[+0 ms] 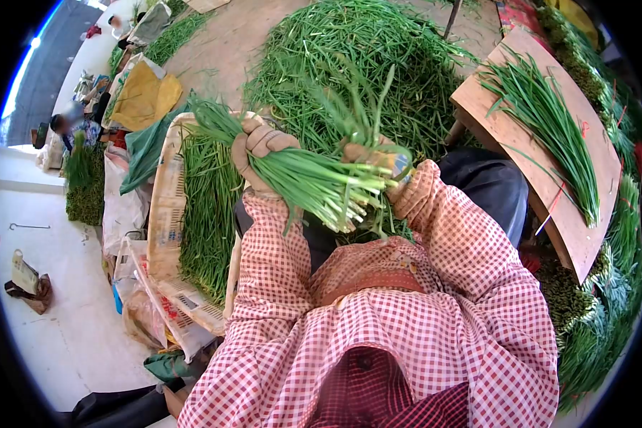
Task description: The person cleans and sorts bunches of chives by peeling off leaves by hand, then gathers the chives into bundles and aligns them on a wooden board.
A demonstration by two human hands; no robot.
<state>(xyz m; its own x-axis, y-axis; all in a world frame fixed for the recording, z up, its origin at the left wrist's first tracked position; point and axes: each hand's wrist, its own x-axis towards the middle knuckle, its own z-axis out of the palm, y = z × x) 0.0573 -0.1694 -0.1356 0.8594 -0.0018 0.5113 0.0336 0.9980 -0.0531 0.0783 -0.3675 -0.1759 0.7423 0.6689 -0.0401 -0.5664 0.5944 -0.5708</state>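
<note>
My left hand, in a beige glove, is closed around a thick bunch of green chives. Its pale cut ends point right and down, while the leafy tops stick out past my fist to the upper left. Beside those pale ends, my gloved right hand is closed on some loose chive strands, which rise from it and are partly smeared by motion. Something blue and yellow shows at its fingers, too blurred to name. Beyond both hands lies a large heap of loose chives.
At my left stands a long plastic crate filled with chives. A wooden board on my right carries a spread bundle of chives. Stacked bundles line the far right. Other people sit at the upper left near sacks.
</note>
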